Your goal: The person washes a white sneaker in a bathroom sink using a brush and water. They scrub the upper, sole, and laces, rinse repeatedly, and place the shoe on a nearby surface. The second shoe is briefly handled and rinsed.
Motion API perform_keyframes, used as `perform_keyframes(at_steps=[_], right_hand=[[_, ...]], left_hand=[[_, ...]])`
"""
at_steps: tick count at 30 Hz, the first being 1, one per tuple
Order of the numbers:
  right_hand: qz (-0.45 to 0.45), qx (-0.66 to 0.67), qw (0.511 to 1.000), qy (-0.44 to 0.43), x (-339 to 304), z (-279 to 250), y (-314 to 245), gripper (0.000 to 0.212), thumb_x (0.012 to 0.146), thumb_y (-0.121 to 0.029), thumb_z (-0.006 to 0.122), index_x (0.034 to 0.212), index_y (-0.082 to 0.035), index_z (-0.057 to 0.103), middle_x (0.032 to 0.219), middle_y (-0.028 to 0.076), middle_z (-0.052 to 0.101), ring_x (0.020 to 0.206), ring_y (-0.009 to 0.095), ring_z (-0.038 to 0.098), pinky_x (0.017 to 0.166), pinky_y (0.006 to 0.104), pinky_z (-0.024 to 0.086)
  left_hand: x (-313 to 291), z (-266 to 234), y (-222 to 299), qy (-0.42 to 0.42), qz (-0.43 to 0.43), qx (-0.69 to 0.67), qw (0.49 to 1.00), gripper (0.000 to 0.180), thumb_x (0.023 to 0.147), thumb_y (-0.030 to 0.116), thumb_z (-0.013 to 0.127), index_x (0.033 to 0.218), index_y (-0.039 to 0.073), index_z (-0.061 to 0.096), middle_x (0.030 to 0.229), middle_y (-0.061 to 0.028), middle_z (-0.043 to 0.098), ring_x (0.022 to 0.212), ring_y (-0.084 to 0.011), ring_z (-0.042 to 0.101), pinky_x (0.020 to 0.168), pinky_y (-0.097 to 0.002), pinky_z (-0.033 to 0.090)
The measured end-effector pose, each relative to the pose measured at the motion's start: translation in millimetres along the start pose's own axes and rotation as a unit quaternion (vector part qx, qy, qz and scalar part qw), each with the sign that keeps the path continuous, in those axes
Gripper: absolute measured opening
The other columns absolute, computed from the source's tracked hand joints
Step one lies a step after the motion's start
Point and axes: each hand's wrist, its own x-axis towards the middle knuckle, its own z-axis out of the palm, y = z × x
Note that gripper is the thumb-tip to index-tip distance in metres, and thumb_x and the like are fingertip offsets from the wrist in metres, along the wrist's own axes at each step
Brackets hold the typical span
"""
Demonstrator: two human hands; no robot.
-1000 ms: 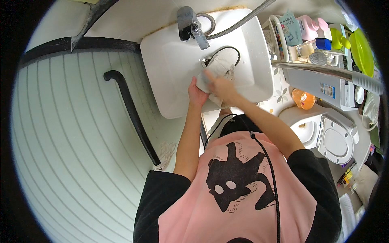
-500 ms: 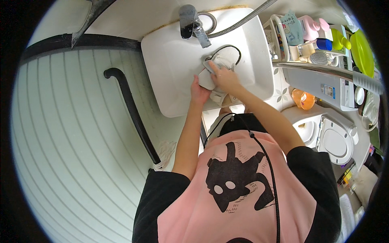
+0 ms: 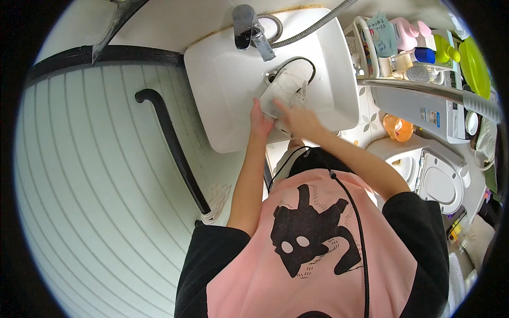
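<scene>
In the white sink basin (image 3: 222, 79) lies a white shoe (image 3: 291, 79), its laces and opening toward the right. My left hand (image 3: 261, 119) is closed on the shoe's near left end and steadies it. My right hand (image 3: 302, 122), smeared by motion, is over the near part of the shoe. Its fingers are closed on a small greyish thing whose kind is too blurred to make out. A thin black loop (image 3: 314, 69) curves round the shoe's far end. The drain (image 3: 272, 78) shows beside the shoe.
A metal faucet (image 3: 260, 37) and a grey flexible hose (image 3: 318, 29) are over the sink's far side. A rack (image 3: 366, 42) of bottles stands at right, above a metal rail (image 3: 413, 87). A toilet (image 3: 440, 183) and an orange bin (image 3: 397, 128) are lower right; a black handle (image 3: 169, 138) runs at left.
My right hand has drawn back toward me, from the middle of the shoe to its near part, uncovering its upper surface. The left hand keeps its place.
</scene>
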Motion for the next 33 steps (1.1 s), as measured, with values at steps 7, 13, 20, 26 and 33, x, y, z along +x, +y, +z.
perform_keyframes(at_steps=[7,13,20,26,33], right_hand=[[0.007,0.022,0.999,-0.041,-9,7,16,0.053,0.076,-0.018,0.052,0.125,-0.018,0.03,0.078,0.017,0.055,0.071,0.033,0.056,0.057,0.0411,0.044],[0.005,0.027,0.999,-0.02,-7,2,21,0.055,0.075,-0.021,0.054,0.124,-0.016,0.029,0.075,0.017,0.056,0.068,0.034,0.056,0.056,0.043,0.044],[0.072,0.131,0.989,0.011,-1,-4,32,0.052,0.077,-0.025,0.052,0.125,-0.02,0.032,0.075,0.019,0.056,0.066,0.037,0.056,0.058,0.0437,0.044],[0.056,0.111,0.991,0.038,-9,5,10,0.053,0.077,-0.024,0.054,0.125,-0.019,0.032,0.075,0.02,0.055,0.068,0.038,0.055,0.059,0.0445,0.044],[0.034,0.072,0.997,0.012,-12,-3,3,0.049,0.076,-0.018,0.053,0.121,-0.021,0.032,0.078,0.018,0.055,0.074,0.036,0.055,0.06,0.044,0.044]], left_hand=[[-2,12,0,0.02,0.017,0.022,0.999,0.054,0.091,0.039,0.02,0.121,-0.004,0.034,0.121,-0.0174,0.042,0.112,-0.0307,0.041,0.096,-0.044,0.032],[-9,21,3,-0.006,0.04,0.044,0.998,0.049,0.09,0.035,0.029,0.117,-0.004,0.037,0.117,-0.0168,0.045,0.109,-0.0289,0.044,0.093,-0.0428,0.034],[-10,10,2,-0.019,-0.038,0.034,0.999,0.034,0.08,0.014,0.044,0.11,-0.002,0.044,0.108,-0.0124,0.051,0.101,-0.0275,0.048,0.092,-0.0403,0.036],[-16,14,-3,-0.01,-0.044,-0.036,0.998,0.037,0.083,0.02,0.041,0.115,0.001,0.041,0.111,-0.0121,0.049,0.105,-0.0281,0.044,0.091,-0.044,0.032],[-7,9,-3,-0.017,-0.048,-0.045,0.998,0.041,0.086,0.025,0.035,0.119,0.001,0.037,0.118,-0.0123,0.045,0.108,-0.0302,0.042,0.093,-0.0469,0.031]])
